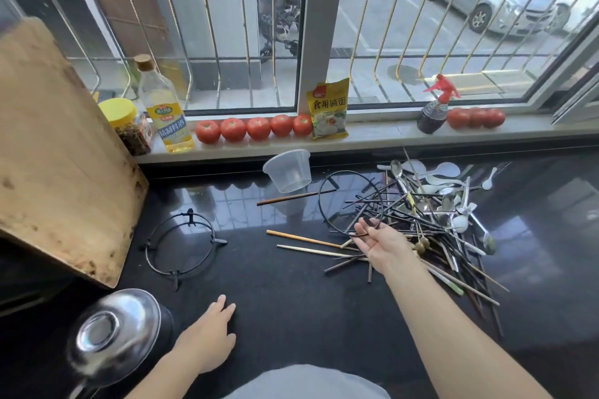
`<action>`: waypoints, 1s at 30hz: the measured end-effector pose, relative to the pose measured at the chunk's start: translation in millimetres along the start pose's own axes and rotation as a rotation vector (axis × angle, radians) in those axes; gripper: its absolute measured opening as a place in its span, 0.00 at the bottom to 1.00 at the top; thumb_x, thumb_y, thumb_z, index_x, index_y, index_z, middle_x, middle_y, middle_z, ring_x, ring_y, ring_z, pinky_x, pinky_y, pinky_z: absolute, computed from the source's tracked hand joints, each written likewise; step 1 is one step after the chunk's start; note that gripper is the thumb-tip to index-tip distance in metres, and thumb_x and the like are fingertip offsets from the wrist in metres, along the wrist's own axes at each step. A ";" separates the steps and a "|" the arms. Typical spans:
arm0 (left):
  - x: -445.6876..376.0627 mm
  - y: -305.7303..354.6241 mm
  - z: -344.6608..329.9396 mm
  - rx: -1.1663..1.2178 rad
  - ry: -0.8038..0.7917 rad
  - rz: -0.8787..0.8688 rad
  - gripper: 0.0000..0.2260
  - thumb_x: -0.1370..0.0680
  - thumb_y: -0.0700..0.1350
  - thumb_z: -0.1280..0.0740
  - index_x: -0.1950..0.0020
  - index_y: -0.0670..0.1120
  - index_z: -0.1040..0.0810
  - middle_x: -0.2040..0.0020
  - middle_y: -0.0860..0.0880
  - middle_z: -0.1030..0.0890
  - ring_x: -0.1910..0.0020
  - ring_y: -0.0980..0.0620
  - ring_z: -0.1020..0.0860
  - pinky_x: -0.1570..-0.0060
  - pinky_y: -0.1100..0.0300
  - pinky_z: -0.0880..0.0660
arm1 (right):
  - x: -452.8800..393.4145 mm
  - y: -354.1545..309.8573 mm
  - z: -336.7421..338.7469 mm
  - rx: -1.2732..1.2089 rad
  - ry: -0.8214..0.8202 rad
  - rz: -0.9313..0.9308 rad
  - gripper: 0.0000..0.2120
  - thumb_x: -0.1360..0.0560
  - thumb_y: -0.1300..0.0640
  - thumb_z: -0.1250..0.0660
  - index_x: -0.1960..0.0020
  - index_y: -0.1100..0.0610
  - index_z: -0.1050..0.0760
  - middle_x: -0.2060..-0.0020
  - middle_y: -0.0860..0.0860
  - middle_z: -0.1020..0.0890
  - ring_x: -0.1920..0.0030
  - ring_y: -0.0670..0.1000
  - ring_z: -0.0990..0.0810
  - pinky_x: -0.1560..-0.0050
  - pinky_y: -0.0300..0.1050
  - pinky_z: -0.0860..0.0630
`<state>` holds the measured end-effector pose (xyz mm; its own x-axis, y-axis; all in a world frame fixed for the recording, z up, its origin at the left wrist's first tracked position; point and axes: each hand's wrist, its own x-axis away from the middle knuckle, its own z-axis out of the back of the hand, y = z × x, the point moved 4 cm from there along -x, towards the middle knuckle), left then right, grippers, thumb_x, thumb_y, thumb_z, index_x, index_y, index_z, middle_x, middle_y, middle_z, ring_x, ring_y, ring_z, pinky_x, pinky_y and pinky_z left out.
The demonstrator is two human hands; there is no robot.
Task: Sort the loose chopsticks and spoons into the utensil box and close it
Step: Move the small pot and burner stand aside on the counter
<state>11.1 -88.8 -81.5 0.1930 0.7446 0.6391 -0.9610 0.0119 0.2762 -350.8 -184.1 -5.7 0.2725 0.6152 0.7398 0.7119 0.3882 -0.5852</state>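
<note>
Chopsticks [402,220] everywhere, a dark tangle heaped on the right side of my black countertop [291,301], with white and metal spoons [444,188] mixed in along the far edge of the heap. My right hand [377,241] reaches out over the near edge of that pile, palm turned up, fingers loosely curled, and the fingertips pinch one dark chopstick [361,234] by its end. My left hand [210,337] lies flat on the counter near me, fingers straight and together, holding nothing.

A few pale wooden chopsticks [308,244] lie apart from the heap, just left of my right hand, and one brown one [295,197] sits further back. A black wire ring [350,201] leans at the pile's left edge, and a second wire stand [180,244] sits well to the left. A clear plastic cup [288,170] lies tilted by the windowsill. A steel pot lid [113,334] sits at my lower left, under a wooden cutting board [55,155] leaning up. Tomatoes [256,128] line the sill beside an oil bottle [167,113] and a yellow packet [329,108].
</note>
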 end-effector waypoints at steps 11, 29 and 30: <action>31.6 48.2 56.8 1.142 0.183 0.110 0.12 0.21 0.50 0.31 0.40 0.64 0.24 0.34 0.53 0.21 0.40 0.56 0.21 0.36 0.47 0.23 | 82.7 90.4 -33.7 0.363 -0.324 0.089 0.06 0.18 0.69 0.38 0.44 0.61 0.26 0.53 0.58 0.20 0.55 0.56 0.15 0.47 0.55 0.18; -33.4 -26.8 87.3 -0.128 0.242 0.381 0.18 0.19 0.43 0.40 0.29 0.47 0.29 0.30 0.45 0.28 0.29 0.41 0.33 0.35 0.47 0.31 | 109.7 104.5 -54.2 1.059 -0.470 0.539 0.19 0.27 0.70 0.31 0.53 0.44 0.23 0.53 0.50 0.19 0.60 0.50 0.16 0.53 0.56 0.18; -31.7 -18.4 81.9 -0.174 0.254 0.316 0.16 0.20 0.40 0.40 0.32 0.47 0.28 0.33 0.45 0.26 0.31 0.42 0.31 0.37 0.48 0.29 | 108.7 100.0 -51.1 1.075 -0.440 0.552 0.19 0.27 0.69 0.31 0.53 0.44 0.23 0.57 0.50 0.18 0.61 0.47 0.18 0.56 0.49 0.20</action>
<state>38.9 -167.3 -48.0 -0.1501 0.8698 0.4701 -0.9882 -0.1468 -0.0438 -216.9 -113.5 33.2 -0.0191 0.9644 0.2638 -0.3590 0.2396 -0.9021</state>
